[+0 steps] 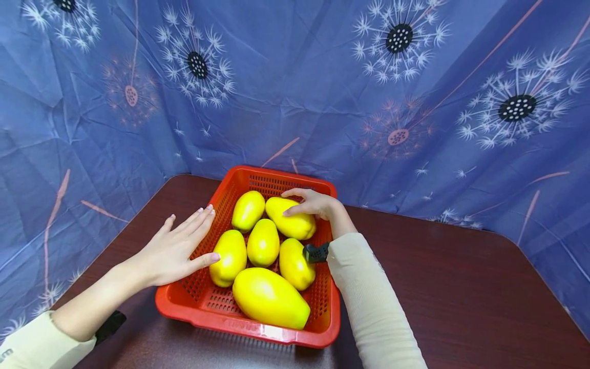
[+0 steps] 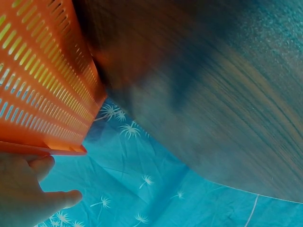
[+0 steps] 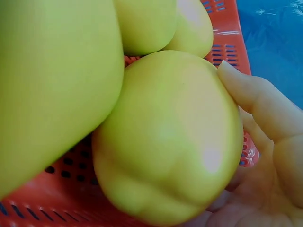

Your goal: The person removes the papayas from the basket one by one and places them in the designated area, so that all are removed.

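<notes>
A red plastic basket (image 1: 221, 324) with slotted walls holds several smooth yellow papayas. My right hand (image 1: 315, 204) reaches over the basket's far right part and grips the back right papaya (image 1: 291, 219). In the right wrist view its thumb lies along one side of that papaya (image 3: 165, 137), while the other fingers curve round behind, partly hidden. My left hand (image 1: 182, 246) rests at the basket's left rim with its fingers straight and spread. Its thumb overlaps the left papaya (image 1: 229, 258) in the head view. The largest papaya (image 1: 269, 297) lies at the near side.
The basket stands on a dark brown wooden table (image 1: 451, 282), whose surface extends to the right. A blue curtain (image 1: 295, 92) with dandelion prints hangs behind and at the sides. In the basket, other papayas (image 1: 263, 243) lie close around the gripped one.
</notes>
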{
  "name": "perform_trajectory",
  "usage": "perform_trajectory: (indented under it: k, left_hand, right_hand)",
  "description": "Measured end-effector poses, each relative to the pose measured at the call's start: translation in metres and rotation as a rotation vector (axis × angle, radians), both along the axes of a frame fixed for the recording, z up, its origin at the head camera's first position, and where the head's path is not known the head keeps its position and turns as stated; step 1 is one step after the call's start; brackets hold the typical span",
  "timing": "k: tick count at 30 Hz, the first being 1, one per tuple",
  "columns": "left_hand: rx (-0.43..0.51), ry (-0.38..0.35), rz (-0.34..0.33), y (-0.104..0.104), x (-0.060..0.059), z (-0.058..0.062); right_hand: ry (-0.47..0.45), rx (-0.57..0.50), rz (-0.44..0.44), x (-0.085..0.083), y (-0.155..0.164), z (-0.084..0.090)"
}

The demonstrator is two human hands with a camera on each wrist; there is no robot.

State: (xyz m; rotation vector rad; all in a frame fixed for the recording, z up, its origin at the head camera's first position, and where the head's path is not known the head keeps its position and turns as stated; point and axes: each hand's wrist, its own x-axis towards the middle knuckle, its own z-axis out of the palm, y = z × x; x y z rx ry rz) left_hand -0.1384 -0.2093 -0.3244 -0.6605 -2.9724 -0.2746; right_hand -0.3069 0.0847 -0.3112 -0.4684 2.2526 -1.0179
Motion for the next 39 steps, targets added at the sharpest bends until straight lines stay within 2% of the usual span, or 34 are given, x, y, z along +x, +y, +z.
perform_trajectory:
  k: [7, 9, 12, 19, 27, 39]
  left_hand:
    - [-0.010, 0.002, 0.002, 0.000, -0.001, -0.002]
    - [-0.007, 0.005, 0.004, 0.000, 0.000, -0.002]
    - [-0.002, 0.017, 0.000, 0.000, -0.001, -0.003]
    - [-0.005, -0.009, 0.011, 0.000, -0.001, -0.003]
    - [0.000, -0.002, 0.012, 0.001, 0.001, -0.002]
    - [0.015, 0.013, 0.008, 0.000, 0.002, -0.002]
  right_hand:
    - [-0.120, -0.168, 0.043, -0.002, 0.003, -0.003]
    - [-0.155, -0.201, 0.036, -0.002, 0.003, -0.004]
    - [-0.160, -0.224, 0.019, -0.002, 0.004, -0.003]
    - [-0.223, -0.350, -0.033, 0.001, 0.003, 0.001]
    - [-0.232, -0.409, -0.093, 0.003, 0.004, 0.007]
    - [-0.181, -0.448, -0.201, 0.010, 0.008, 0.025]
